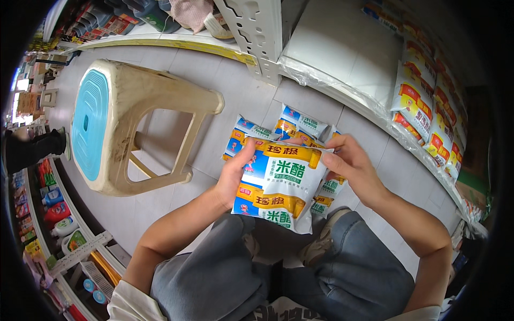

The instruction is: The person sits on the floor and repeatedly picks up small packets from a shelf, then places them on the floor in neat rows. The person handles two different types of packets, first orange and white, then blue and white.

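In front of my knees I hold up a plump plastic pouch (pixel 278 184), white with blue panels and orange bands. My left hand (pixel 233 174) grips its left edge, the thumb on the front and the fingers hidden behind it. At the upper right corner, my right hand (pixel 350 167) has its thumb and bent fingers closed on the pouch. Matching pouches lie on the floor just beyond, among them a left one (pixel 243 136) and a middle one (pixel 300 124). More of them, such as a right one (pixel 330 187), are partly covered by the held pouch and my right hand.
A cream plastic stool (pixel 144 91) with a blue seat lies on its side at the left. Low at the right, a white shelf (pixel 342 48) bears stacked red, yellow and white bags (pixel 415 104). Packed shelves (pixel 67 214) line the left; a white metal upright (pixel 254 32) stands ahead.
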{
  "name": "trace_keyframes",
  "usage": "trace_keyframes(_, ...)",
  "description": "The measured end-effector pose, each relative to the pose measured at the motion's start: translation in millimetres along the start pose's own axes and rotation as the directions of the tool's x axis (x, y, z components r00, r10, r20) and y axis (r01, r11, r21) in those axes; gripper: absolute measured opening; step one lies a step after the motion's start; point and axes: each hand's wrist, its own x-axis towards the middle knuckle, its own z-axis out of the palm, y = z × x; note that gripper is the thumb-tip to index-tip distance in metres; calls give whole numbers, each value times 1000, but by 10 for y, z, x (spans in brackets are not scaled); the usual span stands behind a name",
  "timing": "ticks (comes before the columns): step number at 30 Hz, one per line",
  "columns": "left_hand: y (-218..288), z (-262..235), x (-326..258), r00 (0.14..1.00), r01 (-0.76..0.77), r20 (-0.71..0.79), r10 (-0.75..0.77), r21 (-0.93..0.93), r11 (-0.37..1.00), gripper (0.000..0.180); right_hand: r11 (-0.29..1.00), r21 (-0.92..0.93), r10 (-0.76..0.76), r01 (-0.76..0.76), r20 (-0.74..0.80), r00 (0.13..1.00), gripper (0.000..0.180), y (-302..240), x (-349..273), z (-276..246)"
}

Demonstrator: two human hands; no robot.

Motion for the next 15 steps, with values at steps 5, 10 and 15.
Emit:
trace_keyframes(5,-50,3,34,999,5,45,-7,48,999,96,833,375,263,-406,378,888,66,54,-37,136)
trace_keyframes(10,-73,12,31,998,-10,58,6,65,998,83,785,413,294,-462,407,865,65,50,-22,151)
trace_keyframes(15,-96,-8,15,999,15,43,-17,26,1000,82,780,426,272,-458,428,862,66,98,-33,147)
